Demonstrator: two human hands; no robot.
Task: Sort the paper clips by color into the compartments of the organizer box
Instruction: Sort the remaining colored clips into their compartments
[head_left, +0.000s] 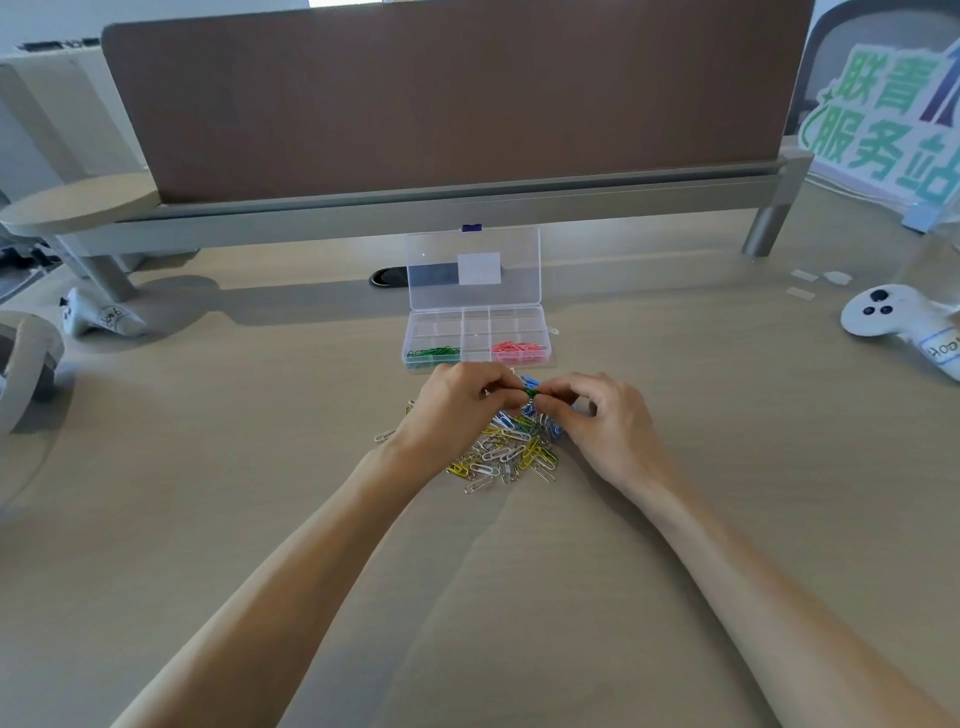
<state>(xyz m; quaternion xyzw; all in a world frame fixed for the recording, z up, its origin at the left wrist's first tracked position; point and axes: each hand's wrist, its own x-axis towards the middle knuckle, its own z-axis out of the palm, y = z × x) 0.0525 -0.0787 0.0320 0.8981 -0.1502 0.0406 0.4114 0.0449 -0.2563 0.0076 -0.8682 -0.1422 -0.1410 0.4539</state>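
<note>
Green in colour, a single paper clip (530, 391) is pinched between the fingertips of the left hand (457, 410) and the right hand (602, 415), each curled on one end of it. It is held just above the far edge of a mixed pile (511, 454) of yellow, silver and blue clips on the worktop (234, 467). Beyond, the organizer box (476, 319) is seen with its lid (441, 249) raised; green clips (434, 352) are held in its near-left compartment, pink clips (515, 348) in its near-right.

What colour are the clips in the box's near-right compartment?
Pink: the pink paper clips show best in the head view.
</note>
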